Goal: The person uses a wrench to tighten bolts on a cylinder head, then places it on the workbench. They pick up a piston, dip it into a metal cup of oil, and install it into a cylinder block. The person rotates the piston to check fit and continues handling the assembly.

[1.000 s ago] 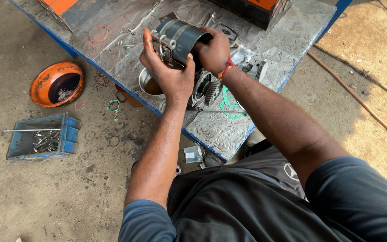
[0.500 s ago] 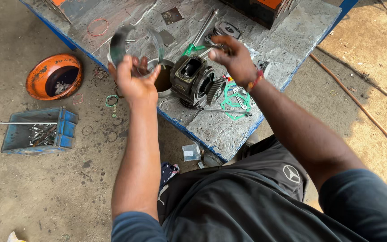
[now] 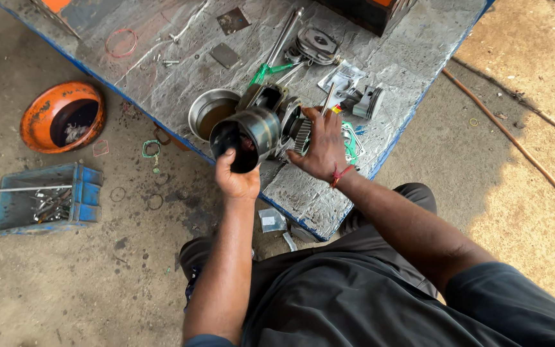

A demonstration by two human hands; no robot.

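Observation:
My left hand (image 3: 236,178) grips a dark metal cylinder sleeve (image 3: 248,136) by its open lower rim, holding it tilted over the near edge of the bench. My right hand (image 3: 319,146) rests flat, fingers spread, against a greasy engine block with a gear wheel (image 3: 295,125) just right of the sleeve. Whether the sleeve touches the block is hidden by the sleeve itself.
The foil-covered bench (image 3: 412,58) carries a steel bowl of oil (image 3: 210,110), a piston (image 3: 369,101), a green gasket (image 3: 352,142), a long rod (image 3: 284,37) and small plates. On the floor lie an orange bowl (image 3: 63,115) and a blue tray of tools (image 3: 40,199).
My left hand swung from the left side back to the engine block carrying the sleeve. My right hand dropped from above the block onto its side.

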